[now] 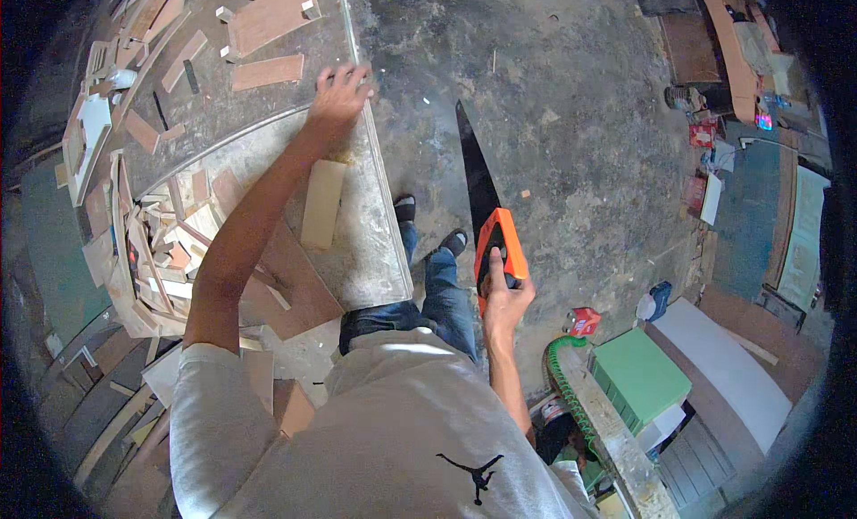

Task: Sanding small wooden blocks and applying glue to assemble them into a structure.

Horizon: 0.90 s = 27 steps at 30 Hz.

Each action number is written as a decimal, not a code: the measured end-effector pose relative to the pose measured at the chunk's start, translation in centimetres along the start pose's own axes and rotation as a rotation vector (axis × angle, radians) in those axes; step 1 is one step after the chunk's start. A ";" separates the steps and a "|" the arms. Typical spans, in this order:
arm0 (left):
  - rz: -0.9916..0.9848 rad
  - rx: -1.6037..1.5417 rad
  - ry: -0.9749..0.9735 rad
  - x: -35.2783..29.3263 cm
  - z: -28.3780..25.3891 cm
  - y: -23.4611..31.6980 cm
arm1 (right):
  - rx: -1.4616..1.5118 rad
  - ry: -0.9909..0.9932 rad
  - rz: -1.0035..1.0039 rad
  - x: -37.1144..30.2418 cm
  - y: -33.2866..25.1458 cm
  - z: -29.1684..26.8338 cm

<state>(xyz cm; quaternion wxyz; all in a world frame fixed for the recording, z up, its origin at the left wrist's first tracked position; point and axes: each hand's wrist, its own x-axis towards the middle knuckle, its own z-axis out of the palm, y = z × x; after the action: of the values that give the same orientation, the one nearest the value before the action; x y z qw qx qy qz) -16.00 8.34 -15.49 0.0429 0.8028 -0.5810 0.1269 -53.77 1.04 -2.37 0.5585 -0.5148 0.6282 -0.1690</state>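
My right hand (pixel 507 307) is wrapped round the orange handle of a handsaw (pixel 478 173). The dark, tapering blade points forward over the concrete floor, apart from the table. Stretched forward, my left hand (pixel 340 99) is at the right edge of a low worktable (pixel 368 256), its fingers spread and slightly blurred. Nothing shows in that hand; whether its fingertips touch the tabletop is unclear. A pale rectangular wood block (pixel 322 205) lies on the table to the right of my left forearm. A flat reddish plank (pixel 270 73) lies just beyond that hand, to its left.
Wood offcuts (pixel 183 242) are heaped left of my arm, with a brown board (pixel 299 291) sticking out near my body. A larger panel (pixel 272 21) lies at the far left. To my right stand a green box (pixel 638 376) and a coiled green hose (pixel 571 390).
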 end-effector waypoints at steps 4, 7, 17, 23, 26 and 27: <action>-0.124 -0.123 0.100 -2.3 1.0 0.4 | 0.021 -0.016 -0.015 -0.1 -0.3 0.1; -0.230 -0.182 0.118 -3.3 0.4 1.1 | 0.029 -0.029 -0.007 -0.4 -0.8 0.6; -0.720 -1.285 0.279 -3.9 -9.3 3.9 | -0.003 -0.021 -0.385 -2.5 -1.6 2.3; -0.756 -1.684 0.540 -6.1 -15.5 4.5 | -0.079 -0.079 -0.609 -4.5 -3.3 2.6; -0.773 -1.703 0.627 -7.6 -18.0 4.7 | -0.248 -0.111 -1.040 -5.0 -4.5 2.8; -0.758 -1.723 0.680 -8.3 -18.9 4.6 | -0.213 -0.175 -1.111 -4.7 -4.7 3.0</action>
<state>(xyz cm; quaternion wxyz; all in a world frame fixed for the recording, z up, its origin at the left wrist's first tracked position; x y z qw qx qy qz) -25.66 18.59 0.27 0.8117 0.5510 -0.1375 -0.1367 -49.76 4.13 2.82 0.3808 -0.8333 0.2284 -0.3295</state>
